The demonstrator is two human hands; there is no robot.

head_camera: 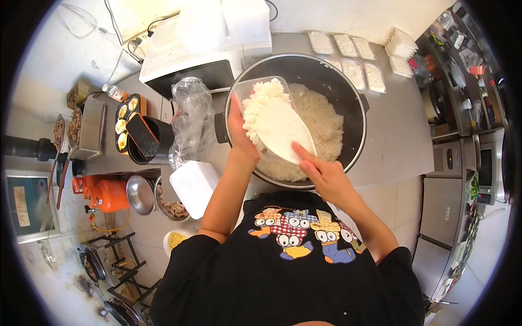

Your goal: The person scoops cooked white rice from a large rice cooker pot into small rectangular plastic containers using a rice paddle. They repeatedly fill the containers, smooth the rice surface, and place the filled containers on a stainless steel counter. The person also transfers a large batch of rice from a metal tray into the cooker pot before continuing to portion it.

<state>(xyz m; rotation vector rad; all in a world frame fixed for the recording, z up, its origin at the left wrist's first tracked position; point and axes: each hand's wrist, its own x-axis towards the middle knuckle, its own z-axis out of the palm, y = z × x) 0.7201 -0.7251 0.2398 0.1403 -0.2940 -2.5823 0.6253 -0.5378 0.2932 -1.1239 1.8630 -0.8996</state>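
My left hand [241, 132] holds a clear plastic container [246, 86] tilted over a large dark pot [326, 73]. White cooked rice [265, 98] is heaped in the container. My right hand [326, 173] grips a broad white rice paddle [287, 130], whose blade lies against that heap. More cooked rice [322, 122] covers the pot's bottom, part of it hidden behind the container and paddle.
Several rice-filled containers [354, 73] stand at the back right beside stacked empty ones [399, 47]. Left of the pot are a plastic bag [191, 118], a white microwave [195, 61], and a phone [142, 135] on a black canister [163, 134]. Orange gas cylinders [108, 195] stand lower left.
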